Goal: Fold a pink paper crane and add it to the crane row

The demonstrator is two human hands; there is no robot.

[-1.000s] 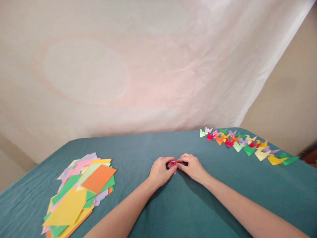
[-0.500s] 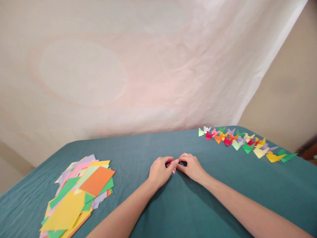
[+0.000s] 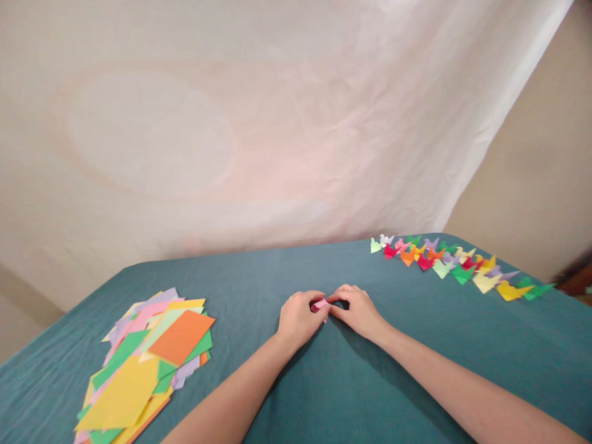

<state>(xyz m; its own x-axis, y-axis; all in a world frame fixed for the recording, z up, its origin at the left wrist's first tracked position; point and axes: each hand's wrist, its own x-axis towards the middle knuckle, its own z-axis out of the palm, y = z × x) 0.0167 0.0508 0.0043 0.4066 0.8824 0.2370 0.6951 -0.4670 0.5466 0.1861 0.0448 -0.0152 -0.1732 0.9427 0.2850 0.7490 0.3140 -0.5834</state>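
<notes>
left hand [image 3: 296,316] and right hand [image 3: 359,311] each gripped pink paper [image 3: 320,304], likely to steady it; sheets [image 3: 139,370] lay left of it, birds [image 3: 443,269] right.

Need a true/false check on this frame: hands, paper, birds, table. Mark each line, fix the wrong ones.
1. The left hand holds a small pink paper. True.
2. The right hand lies flat on the table, apart from the left. False: its fingertips are pinched at the pink paper, next to the left hand's.
3. The folded paper birds are to the right of the hands. True.
4. The pile of coloured sheets is beside the birds. False: it is on the opposite side, to the left.
5. The tablecloth is white. False: it is dark teal.
6. An orange sheet shows on the pile. True.
</notes>
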